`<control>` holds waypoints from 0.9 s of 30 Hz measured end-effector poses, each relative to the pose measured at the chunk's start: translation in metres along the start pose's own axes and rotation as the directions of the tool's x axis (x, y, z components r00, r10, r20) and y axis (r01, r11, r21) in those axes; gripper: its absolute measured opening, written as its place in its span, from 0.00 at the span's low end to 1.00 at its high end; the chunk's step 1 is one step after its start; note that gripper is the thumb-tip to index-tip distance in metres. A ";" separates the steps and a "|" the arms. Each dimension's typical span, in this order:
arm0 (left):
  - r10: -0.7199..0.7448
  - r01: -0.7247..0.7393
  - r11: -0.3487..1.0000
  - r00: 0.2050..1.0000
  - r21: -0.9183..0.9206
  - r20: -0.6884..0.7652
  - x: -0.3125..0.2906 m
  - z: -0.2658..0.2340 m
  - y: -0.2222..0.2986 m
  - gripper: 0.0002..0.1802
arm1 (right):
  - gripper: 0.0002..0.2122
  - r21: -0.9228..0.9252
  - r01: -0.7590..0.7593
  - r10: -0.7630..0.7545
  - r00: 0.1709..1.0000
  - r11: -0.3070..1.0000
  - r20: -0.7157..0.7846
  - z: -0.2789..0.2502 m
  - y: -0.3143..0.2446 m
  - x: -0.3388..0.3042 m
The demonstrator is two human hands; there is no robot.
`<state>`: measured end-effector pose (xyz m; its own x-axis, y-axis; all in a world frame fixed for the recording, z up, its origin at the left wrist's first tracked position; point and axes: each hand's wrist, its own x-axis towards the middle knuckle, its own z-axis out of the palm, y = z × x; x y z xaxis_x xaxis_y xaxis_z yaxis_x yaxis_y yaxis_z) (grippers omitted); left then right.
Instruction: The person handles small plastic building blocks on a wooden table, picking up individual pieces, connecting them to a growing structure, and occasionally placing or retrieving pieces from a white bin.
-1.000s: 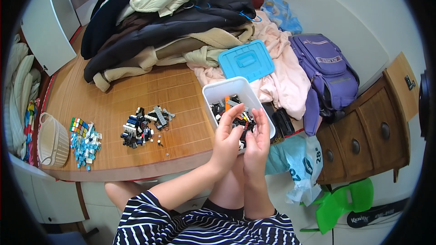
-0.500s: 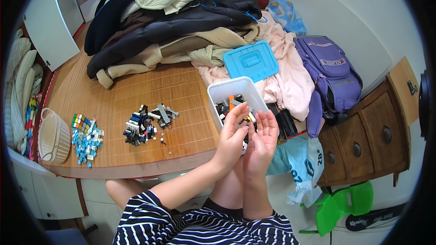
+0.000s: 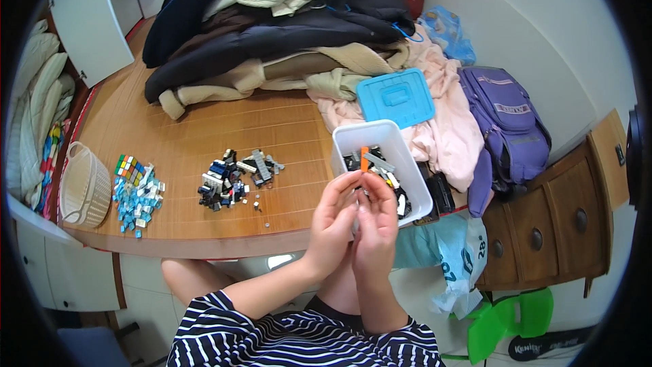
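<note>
My left hand (image 3: 333,221) and my right hand (image 3: 375,221) are cupped together at the near-left edge of a white plastic box (image 3: 420,194). Their fingers curl inward and the thumbs lie side by side. Whatever the palms hold is too small or too hidden to make out. Inside the box are loose building bricks in black, grey, white and yellow, with an orange brick (image 3: 365,159) standing out just beyond my fingertips. To the left, a pile of dark, grey and white building bricks (image 3: 234,180) lies on the wooden mat.
Blue and white bricks (image 3: 138,204) lie by a puzzle cube (image 3: 129,168) and a woven basket (image 3: 86,190) at far left. A blue lid (image 3: 395,97) rests on a pink blanket (image 3: 445,129) behind the box. Coats (image 3: 272,47) fill the back; a purple backpack (image 3: 506,115) stands right.
My hands have drawn back from over the box toward me and closed into a tighter cup, the fingers curling inward. The whole view has shifted slightly.
</note>
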<state>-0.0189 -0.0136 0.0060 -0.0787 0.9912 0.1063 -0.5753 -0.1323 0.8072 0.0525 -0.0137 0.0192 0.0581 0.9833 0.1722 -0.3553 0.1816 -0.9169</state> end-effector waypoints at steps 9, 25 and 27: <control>0.203 0.032 0.718 0.946 0.695 -0.252 -0.066 -0.171 0.002 0.14 | 0.11 -0.617 0.110 0.235 0.861 0.779 0.451 0.030 0.102 -0.023; -0.093 0.127 0.991 0.853 0.033 -0.513 -0.071 -0.210 0.022 0.27 | 0.19 -0.622 0.442 -0.026 0.827 0.647 0.561 0.100 0.167 0.003; -0.089 0.111 0.994 0.851 0.012 -0.518 -0.070 -0.210 0.020 0.28 | 0.21 -0.618 0.475 -0.022 0.803 0.627 0.595 0.099 0.178 0.003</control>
<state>-0.1956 -0.0857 -0.1073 -0.4372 0.8539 -0.2822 -0.5710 -0.0211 0.8207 -0.1034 0.0204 -0.1082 -0.5010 0.7812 0.3724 0.3815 0.5856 -0.7152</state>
